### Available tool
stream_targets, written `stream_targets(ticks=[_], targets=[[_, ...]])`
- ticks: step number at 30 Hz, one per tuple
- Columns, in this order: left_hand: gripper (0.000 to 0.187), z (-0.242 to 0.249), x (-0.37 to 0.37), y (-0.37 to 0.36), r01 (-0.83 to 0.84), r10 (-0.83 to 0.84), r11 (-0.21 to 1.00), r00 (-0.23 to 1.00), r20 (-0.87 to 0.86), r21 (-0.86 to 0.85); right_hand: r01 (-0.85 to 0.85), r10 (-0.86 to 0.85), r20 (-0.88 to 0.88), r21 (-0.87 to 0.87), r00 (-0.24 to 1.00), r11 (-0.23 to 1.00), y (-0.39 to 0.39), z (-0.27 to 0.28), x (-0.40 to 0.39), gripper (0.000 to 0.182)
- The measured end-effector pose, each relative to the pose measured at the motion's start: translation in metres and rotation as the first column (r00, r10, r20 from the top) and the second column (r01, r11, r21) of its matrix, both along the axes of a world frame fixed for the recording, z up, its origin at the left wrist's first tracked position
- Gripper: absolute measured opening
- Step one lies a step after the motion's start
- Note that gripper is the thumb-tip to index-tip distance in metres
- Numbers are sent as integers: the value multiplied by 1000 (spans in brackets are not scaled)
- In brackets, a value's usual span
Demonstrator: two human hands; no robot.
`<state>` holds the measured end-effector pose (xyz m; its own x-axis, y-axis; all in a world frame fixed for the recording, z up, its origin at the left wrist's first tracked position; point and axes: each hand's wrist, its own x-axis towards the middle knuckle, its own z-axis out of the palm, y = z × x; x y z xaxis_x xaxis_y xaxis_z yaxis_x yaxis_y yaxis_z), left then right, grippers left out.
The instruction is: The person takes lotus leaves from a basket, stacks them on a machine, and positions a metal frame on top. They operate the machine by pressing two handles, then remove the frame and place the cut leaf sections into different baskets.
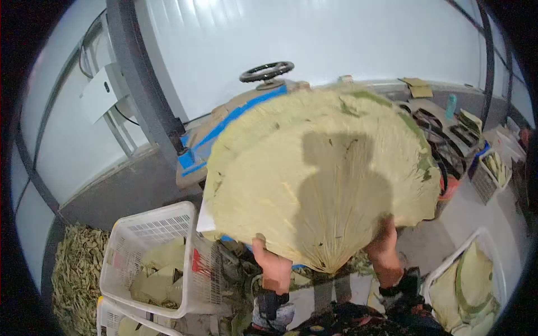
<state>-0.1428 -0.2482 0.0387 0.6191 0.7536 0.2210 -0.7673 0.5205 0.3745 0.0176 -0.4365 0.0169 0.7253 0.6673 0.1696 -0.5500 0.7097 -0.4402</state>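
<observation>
A large, pale yellow-green dried lotus leaf (252, 173), spread like a half-round fan, fills the middle of the head view. Its veins run together to a point at the bottom, and patches of darker green show along its upper and right edges. My left hand (273, 266) grips the lower left edge, thumb on top and fingers hidden beneath. On the lower right edge my right hand (386, 252) holds it in a similar way, partly in shadow. A white corner of something (206, 219) sticks out at the leaf's left edge. The shadow of a head and shoulders falls across the leaf.
Behind the leaf stands a blue-edged bench (241, 115) with a black handwheel (267, 71). White plastic baskets (193, 252) with leaves are at lower left, beside a heap of leaf scraps (78, 274). A white tub (500, 274) of leaves stands at lower right. A dark post (137, 67) rises at left.
</observation>
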Motion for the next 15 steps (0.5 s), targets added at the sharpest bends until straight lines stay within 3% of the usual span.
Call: stream_targets(ticks=[1,3,4,7,8,10,13,15], targets=[[60,9,9,7,-11,11,1000,1000,20,10,-11,11,20,10,1000,1000,10,0,12,62],[60,18,10,11,-96,80,992,981,-174,-86,65,-65,88,4,994,998,13,-10,12,58],[58,18,14,11,-169,169,985,970,-173,12,153,-130,150,-155,980,976,20,-1,13,63],[56,37,28,1,-244,267,963,925,-269,116,103,-98,50,-113,994,988,44,-15,40,62],[56,30,29,5,-254,274,961,920,-278,109,91,-87,44,-124,995,988,46,-19,43,62],[55,12,38,28,-120,113,993,949,-294,-7,181,-187,1,-267,982,946,55,-15,48,64],[55,-7,54,47,-168,168,986,955,-242,20,7,-30,-145,-160,989,987,52,-21,70,63],[55,-17,69,54,-200,198,980,950,-244,15,-27,17,-123,-81,992,996,69,-35,84,62]])
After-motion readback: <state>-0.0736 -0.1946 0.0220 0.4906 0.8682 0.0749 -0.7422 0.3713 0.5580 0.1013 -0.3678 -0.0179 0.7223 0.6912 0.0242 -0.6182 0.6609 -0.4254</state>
